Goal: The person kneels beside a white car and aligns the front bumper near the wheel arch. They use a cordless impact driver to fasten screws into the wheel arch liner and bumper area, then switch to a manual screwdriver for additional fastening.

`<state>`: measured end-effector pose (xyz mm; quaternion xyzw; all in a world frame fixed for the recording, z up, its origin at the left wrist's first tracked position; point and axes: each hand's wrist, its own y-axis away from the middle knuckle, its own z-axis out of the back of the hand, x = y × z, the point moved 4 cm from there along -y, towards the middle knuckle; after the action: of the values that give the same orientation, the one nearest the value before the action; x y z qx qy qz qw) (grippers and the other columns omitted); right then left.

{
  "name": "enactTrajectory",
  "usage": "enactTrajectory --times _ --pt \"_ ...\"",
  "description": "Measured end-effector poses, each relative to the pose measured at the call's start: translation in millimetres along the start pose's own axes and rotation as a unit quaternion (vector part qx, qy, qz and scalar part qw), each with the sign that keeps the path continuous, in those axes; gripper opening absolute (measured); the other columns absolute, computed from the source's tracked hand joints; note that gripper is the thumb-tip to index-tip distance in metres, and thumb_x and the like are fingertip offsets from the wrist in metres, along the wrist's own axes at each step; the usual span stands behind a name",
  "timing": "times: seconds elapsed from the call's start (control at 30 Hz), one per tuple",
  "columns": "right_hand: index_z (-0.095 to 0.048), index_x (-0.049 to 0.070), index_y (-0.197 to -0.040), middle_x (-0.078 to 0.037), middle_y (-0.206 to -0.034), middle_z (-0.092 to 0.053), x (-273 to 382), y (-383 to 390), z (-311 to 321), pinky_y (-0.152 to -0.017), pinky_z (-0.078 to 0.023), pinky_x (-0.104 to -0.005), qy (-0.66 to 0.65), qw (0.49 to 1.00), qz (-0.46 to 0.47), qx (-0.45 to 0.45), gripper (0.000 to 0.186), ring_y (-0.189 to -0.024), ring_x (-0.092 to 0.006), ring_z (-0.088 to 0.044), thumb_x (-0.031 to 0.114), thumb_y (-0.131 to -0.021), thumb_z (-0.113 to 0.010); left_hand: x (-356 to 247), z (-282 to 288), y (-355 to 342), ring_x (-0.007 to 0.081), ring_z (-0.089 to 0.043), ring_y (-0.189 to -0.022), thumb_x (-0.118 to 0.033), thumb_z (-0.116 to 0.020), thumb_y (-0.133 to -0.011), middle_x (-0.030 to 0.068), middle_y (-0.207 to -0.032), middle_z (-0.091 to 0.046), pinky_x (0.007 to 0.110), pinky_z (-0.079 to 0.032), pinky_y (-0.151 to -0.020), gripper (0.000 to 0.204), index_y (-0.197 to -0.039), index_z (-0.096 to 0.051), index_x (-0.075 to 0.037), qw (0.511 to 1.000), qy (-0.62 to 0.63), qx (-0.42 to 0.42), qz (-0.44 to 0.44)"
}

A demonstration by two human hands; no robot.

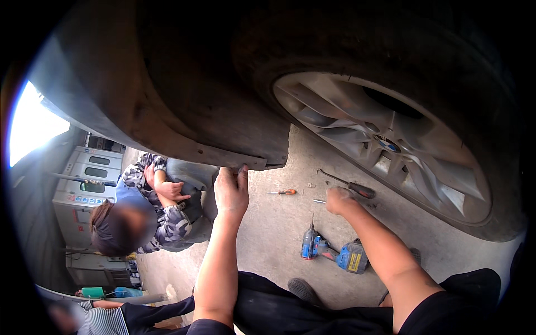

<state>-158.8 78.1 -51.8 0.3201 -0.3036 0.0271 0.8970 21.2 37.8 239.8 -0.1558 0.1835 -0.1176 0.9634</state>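
Note:
My left hand (230, 190) pinches the lower edge of a dark panel (234, 159) under the car, beside the wheel (385, 139). My right hand (339, 199) is closed, with a small silver metal rod (319, 201) sticking out at its left. Just beyond it on the floor lies a hooked tool with a black handle (360, 188). An orange-handled screwdriver (286, 192) lies between my hands. Below my right hand rest a blue power tool (352, 257) and another blue tool with a long bit (310, 243).
A person in camouflage sleeves (173, 226) crouches at my left, arms crossed. A person in a striped top (106, 321) is at the lower left. Behind them stand a white cabinet structure (78, 212) and a green container (94, 292). Concrete floor (268, 234) lies beneath the car.

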Motion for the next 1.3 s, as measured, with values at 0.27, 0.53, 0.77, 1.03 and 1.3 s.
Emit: enactTrajectory --times 0.27,0.53,0.77,1.03,1.3 --pt "-0.07 -0.001 -0.113 -0.022 -0.114 -0.071 24.4 15.5 10.8 -0.091 -0.056 -0.0425 -0.1 0.984 0.105 -0.1 0.037 -0.106 -0.0377 -0.069 0.028 -0.091 -0.065 -12.1 13.9 -3.3 0.0435 -0.068 -0.087 -0.017 -0.062 -0.099 0.0219 -0.092 -0.071 0.047 -0.052 -0.075 0.021 -0.11 -0.058 -0.001 1.0 -0.013 -0.008 -0.017" --pt "-0.066 0.001 -0.094 -0.014 -0.072 -0.063 158.3 167.8 207.7 -0.062 -0.047 -0.0382 -0.452 0.694 0.47 -0.304 0.032 -0.069 -0.0283 -0.064 0.031 -0.102 -0.061 -13.2 7.7 2.5 0.0418 -0.069 -0.086 -0.018 -0.065 -0.096 0.0222 -0.091 -0.071 0.046 -0.052 -0.076 0.024 -0.11 -0.059 0.001 1.0 0.005 0.001 0.017" --pt "-0.067 0.0 -0.101 -0.005 -0.09 -0.066 210.8 211.8 285.4 -0.076 -0.06 -0.0281 -0.629 0.502 0.587 -0.084 0.043 -0.08 -0.0142 -0.069 0.042 -0.092 -0.07 -8.0 1.1 0.7 0.0472 -0.064 -0.097 -0.019 -0.063 -0.097 0.0256 -0.101 -0.07 0.054 -0.049 -0.081 0.027 -0.116 -0.056 -0.001 0.999 -0.03 0.024 0.024" --pt "-0.069 0.002 -0.093 -0.008 -0.079 -0.072 233.0 193.8 291.1 -0.067 -0.058 -0.0241 -0.643 0.436 0.628 -0.055 0.036 -0.068 -0.0127 -0.068 0.036 -0.085 -0.08 -9.6 2.4 -0.8 0.0465 -0.065 -0.094 -0.012 -0.061 -0.095 0.0259 -0.1 -0.068 0.053 -0.049 -0.081 0.025 -0.117 -0.055 0.0 1.0 -0.005 -0.002 0.024" --pt "-0.07 0.003 -0.088 -0.008 -0.076 -0.07 233.1 182.2 306.2 -0.069 -0.062 -0.0322 -0.608 0.461 0.645 -0.039 0.027 -0.066 -0.0156 -0.068 0.028 -0.088 -0.079 -2.3 -8.8 3.3 0.0474 -0.065 -0.096 -0.017 -0.062 -0.097 0.0251 -0.102 -0.071 0.054 -0.05 -0.082 0.027 -0.117 -0.056 0.0 0.995 0.038 0.016 0.091"
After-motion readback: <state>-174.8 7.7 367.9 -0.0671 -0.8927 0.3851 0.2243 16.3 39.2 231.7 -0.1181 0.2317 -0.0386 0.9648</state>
